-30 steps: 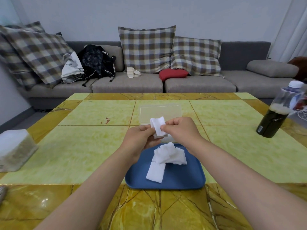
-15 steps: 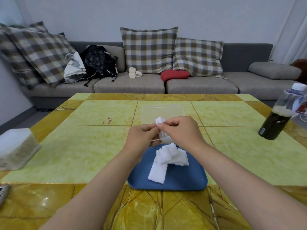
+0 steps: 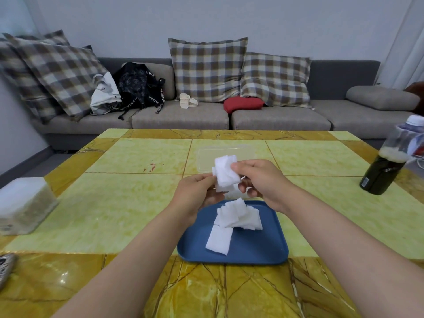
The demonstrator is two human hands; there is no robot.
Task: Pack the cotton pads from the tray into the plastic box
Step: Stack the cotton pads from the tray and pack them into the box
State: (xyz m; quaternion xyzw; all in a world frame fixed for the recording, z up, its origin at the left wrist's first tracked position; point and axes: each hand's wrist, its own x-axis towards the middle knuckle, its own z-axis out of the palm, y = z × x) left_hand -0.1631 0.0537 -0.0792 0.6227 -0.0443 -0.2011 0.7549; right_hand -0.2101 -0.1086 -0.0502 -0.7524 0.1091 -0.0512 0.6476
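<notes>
Yellow marble-patterned table [image 3: 114, 203] in front of a grey sofa [image 3: 179, 120] with checked cushions [image 3: 207, 67]: a person holds a small stack of white cotton pads [image 3: 226, 174] in the air above the far edge of a blue tray [image 3: 252, 246]. Both hands are clamped on the stack. The left hand [image 3: 197, 195] pinches its lower left edge, and the right hand [image 3: 261, 180] grips it from the right, thumb on the front. More pads [image 3: 239, 216] lie in a loose heap on the tray, one flat at the heap's near left. A clear plastic box [image 3: 245, 154] (hard to make out against the tabletop) sits on the table just beyond the hands; its contents cannot be told. A dark bottle [image 3: 383, 171] stands near the table's right edge, and a white container [image 3: 23, 203] sits at the left.
</notes>
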